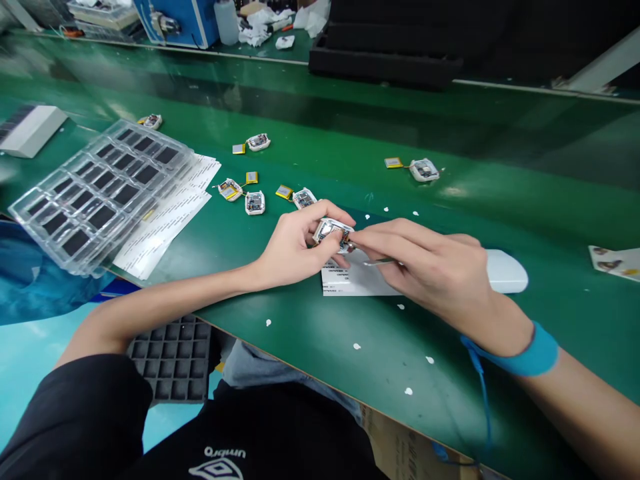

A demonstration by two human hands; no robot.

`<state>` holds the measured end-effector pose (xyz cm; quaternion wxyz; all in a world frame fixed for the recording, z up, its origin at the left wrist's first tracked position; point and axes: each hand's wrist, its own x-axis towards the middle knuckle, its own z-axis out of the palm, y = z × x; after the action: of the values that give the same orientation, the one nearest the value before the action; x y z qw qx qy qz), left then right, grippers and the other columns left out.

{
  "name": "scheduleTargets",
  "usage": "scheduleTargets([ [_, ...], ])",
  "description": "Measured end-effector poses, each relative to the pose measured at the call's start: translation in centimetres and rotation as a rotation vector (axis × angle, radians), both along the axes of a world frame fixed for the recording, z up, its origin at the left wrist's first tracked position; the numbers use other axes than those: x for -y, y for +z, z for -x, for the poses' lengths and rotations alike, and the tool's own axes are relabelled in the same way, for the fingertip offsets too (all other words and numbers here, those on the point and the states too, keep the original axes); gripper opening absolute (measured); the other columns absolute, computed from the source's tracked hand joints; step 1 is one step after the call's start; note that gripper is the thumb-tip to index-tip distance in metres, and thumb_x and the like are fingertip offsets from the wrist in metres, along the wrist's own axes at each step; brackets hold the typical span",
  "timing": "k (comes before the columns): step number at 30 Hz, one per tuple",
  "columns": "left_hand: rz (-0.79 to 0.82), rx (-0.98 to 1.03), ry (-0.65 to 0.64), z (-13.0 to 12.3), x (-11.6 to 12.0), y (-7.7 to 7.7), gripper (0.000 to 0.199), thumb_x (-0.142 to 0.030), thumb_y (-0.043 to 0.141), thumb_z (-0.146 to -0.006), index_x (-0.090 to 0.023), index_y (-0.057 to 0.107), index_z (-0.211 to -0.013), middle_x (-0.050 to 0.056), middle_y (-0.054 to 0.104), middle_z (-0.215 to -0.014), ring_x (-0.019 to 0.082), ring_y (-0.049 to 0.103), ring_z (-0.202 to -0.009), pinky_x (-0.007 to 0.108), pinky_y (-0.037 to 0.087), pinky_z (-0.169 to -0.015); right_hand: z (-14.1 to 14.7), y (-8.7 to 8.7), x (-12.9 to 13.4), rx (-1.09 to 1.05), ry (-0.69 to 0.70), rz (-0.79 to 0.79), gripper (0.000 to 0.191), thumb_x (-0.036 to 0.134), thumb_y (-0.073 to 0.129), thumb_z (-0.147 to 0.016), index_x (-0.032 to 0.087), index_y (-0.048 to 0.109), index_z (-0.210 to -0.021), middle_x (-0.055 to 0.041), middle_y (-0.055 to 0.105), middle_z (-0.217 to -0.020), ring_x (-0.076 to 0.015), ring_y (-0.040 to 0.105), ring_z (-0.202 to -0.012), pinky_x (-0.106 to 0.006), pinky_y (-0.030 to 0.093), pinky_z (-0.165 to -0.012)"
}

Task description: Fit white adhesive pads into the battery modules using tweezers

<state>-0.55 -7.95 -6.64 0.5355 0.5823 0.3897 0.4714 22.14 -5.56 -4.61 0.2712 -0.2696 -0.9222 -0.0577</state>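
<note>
My left hand [295, 247] is closed around a small white electronic device housing [327, 229] with its circuit board showing, held above the bench. The fingertips of my right hand [430, 267] pinch at the housing's right edge; whatever is between them is too small to make out. A thin metal tool [379, 262], perhaps tweezers, is held in the lower fingers of the same hand. Beneath both hands lies a white printed sheet [345, 283]. Just behind my left hand sits another opened housing [304, 198] wired to a yellow-edged battery [285, 192].
More opened housings [255, 203] with batteries lie across the green bench [310, 327]. Clear plastic trays [103, 193] rest on white sheets [165, 227] at left. Small white stickers [357, 346] dot the front. A blue wrist strap [530, 353] trails a cord.
</note>
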Motion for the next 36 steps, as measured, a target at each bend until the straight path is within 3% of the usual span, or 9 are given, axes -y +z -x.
scheduleTargets([
  [7,0.031,-0.01,-0.034,0.1,-0.2,-0.2,0.013,-0.022,0.059,-0.095,-0.022,0.062,-0.107,-0.001,0.072,-0.08,0.019,0.081,-0.069,0.029,0.063,-0.058,-0.9,0.1,-0.4,0.177,0.07,-0.041,0.056,0.009,0.052,-0.103,0.036,0.067,-0.149,0.0011,0.082,-0.12,-0.0112,0.07,-0.069,-0.026,0.042,-0.049],
  [11,-0.007,-0.033,-0.054,0.1,-0.2,-0.3,0.021,-0.022,0.058,-0.097,-0.023,0.061,-0.118,-0.002,0.072,-0.079,0.019,0.081,-0.069,0.028,0.062,-0.059,-0.9,0.2,-0.3,0.174,0.08,-0.091,0.05,0.005,0.048,-0.103,0.031,0.071,-0.14,0.0013,0.083,-0.115,-0.0105,0.063,-0.058,-0.028,0.039,-0.047],
  [15,-0.041,-0.069,-0.103,0.0,0.1,-0.5,0.01,-0.023,0.061,-0.095,-0.023,0.06,-0.105,-0.002,0.072,-0.08,0.019,0.082,-0.071,0.026,0.057,-0.054,-0.5,-0.1,-0.2,0.097,0.022,-0.041,0.041,0.006,0.051,-0.1,0.028,0.076,-0.123,0.0006,0.084,-0.109,-0.0115,0.066,-0.061,-0.027,0.039,-0.049],
  [20,0.067,0.027,-0.204,0.1,0.0,-0.3,0.015,-0.024,0.069,-0.094,-0.022,0.058,-0.103,-0.002,0.071,-0.08,0.019,0.082,-0.069,0.023,0.055,-0.052,0.1,-0.9,0.1,-0.002,-0.075,0.022,0.042,0.007,0.053,-0.095,0.029,0.08,-0.119,-0.0003,0.084,-0.105,-0.0158,0.074,-0.074,-0.029,0.039,-0.048],
  [23,0.156,0.114,-0.262,0.4,-0.2,0.0,0.023,-0.027,0.078,-0.092,-0.022,0.058,-0.102,-0.001,0.075,-0.082,0.018,0.082,-0.069,0.026,0.062,-0.058,0.2,-0.9,0.1,0.019,-0.105,0.035,0.041,0.01,0.051,-0.096,0.029,0.081,-0.117,-0.001,0.084,-0.107,-0.0176,0.077,-0.081,-0.029,0.041,-0.049],
  [26,0.227,0.175,-0.316,0.6,-0.3,0.2,0.028,-0.032,0.084,-0.091,-0.022,0.06,-0.102,0.0,0.077,-0.083,0.02,0.083,-0.071,0.031,0.068,-0.068,-0.1,-0.6,-0.1,0.026,-0.083,0.047,0.035,0.015,0.052,-0.102,0.029,0.081,-0.117,-0.0021,0.084,-0.105,-0.0181,0.077,-0.082,-0.029,0.041,-0.049],
  [32,0.235,0.173,-0.325,0.5,-0.2,0.4,0.029,-0.031,0.087,-0.09,-0.02,0.063,-0.104,-0.001,0.076,-0.085,0.019,0.083,-0.071,0.025,0.064,-0.062,-1.1,-0.4,-1.0,0.072,0.035,0.019,0.041,0.007,0.05,-0.094,0.028,0.076,-0.118,0.004,0.079,-0.081,-0.0145,0.064,-0.057,-0.029,0.042,-0.051],
  [36,0.235,0.184,-0.342,0.5,-0.2,0.5,0.031,-0.034,0.085,-0.092,-0.022,0.062,-0.11,0.001,0.078,-0.088,0.019,0.083,-0.073,0.029,0.069,-0.069,-0.9,-0.4,-1.3,-0.021,0.03,-0.075,0.034,0.008,0.054,-0.098,0.026,0.074,-0.118,0.0019,0.081,-0.084,-0.0147,0.068,-0.06,-0.028,0.041,-0.05],
])
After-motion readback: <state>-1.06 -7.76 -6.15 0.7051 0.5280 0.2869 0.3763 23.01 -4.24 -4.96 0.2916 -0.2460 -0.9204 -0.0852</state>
